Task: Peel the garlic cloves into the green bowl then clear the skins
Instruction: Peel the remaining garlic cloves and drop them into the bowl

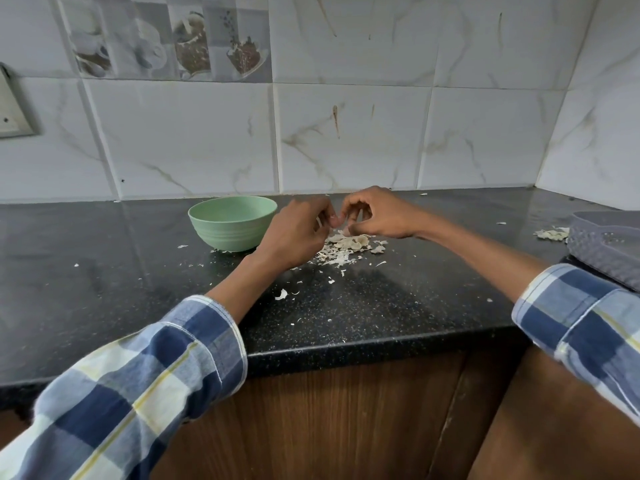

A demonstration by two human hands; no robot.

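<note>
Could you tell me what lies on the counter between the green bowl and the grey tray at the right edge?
In the head view, a heap of pale garlic skins lies between the round green bowl and the grey textured tray; both hands work above it.

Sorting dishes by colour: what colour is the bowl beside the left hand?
Pale green bowl, clearest in the head view.
</note>
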